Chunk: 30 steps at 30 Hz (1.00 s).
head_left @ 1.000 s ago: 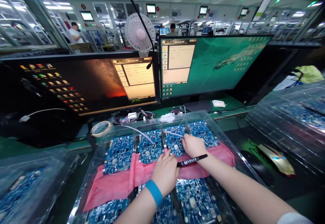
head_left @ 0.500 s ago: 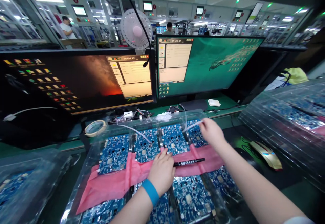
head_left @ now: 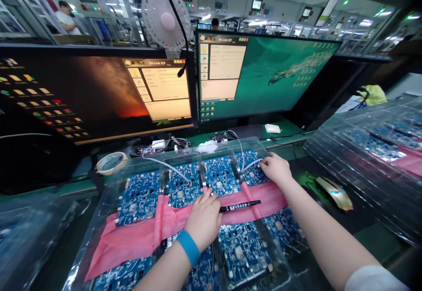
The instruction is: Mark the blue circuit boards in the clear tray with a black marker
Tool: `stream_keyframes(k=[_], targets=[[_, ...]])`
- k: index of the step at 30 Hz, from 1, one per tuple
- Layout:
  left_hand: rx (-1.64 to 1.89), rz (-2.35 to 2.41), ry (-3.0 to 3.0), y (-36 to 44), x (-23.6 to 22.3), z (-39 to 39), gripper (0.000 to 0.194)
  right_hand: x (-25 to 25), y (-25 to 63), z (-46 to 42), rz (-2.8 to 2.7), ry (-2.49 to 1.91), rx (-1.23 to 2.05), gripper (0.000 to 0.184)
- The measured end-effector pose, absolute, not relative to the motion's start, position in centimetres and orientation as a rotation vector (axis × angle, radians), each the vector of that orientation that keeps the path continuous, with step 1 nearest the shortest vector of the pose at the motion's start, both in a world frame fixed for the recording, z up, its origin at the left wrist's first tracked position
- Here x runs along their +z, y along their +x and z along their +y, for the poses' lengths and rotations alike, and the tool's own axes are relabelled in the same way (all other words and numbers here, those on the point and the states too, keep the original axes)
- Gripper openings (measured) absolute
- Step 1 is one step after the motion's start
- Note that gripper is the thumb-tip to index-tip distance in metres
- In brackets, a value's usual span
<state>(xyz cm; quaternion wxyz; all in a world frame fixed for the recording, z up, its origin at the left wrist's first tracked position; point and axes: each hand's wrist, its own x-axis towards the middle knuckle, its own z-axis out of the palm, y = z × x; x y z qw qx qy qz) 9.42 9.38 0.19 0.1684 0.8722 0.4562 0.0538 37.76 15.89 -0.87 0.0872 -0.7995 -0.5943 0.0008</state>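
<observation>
White cable [head_left: 252, 165], pinched by our right hand [head_left: 278, 168] at two o'clock from our left hand [head_left: 204, 219] holding a marker [head_left: 240, 206], seems at the connecting step, calling for steady alignment.

Bench [head_left: 290, 127] dim; ceiling lamps [head_left: 365, 23] bright at two o'clock; glare on clear tray [head_left: 71, 275] at eight; left edge blurred, corners stretched

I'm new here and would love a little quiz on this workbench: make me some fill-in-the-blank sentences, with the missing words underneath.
1. The right hand holds one end of a cable coloured ____.
2. The wristband behind the left hand is ____.
3. The cloth lying across the circuit boards is ____.
4. Beyond the boards, the large monitors number ____.

Missing words: white; blue; pink; two.
</observation>
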Motion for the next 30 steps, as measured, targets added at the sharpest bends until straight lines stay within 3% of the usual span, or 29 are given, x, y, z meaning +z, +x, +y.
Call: stream_keyframes(k=[30], targets=[[0.105, 1.315, 2.442, 9.5, 0.4, 9.3, 0.027, -0.6, 36.3, 15.9, -1.856, -2.438, -0.053, 0.017]])
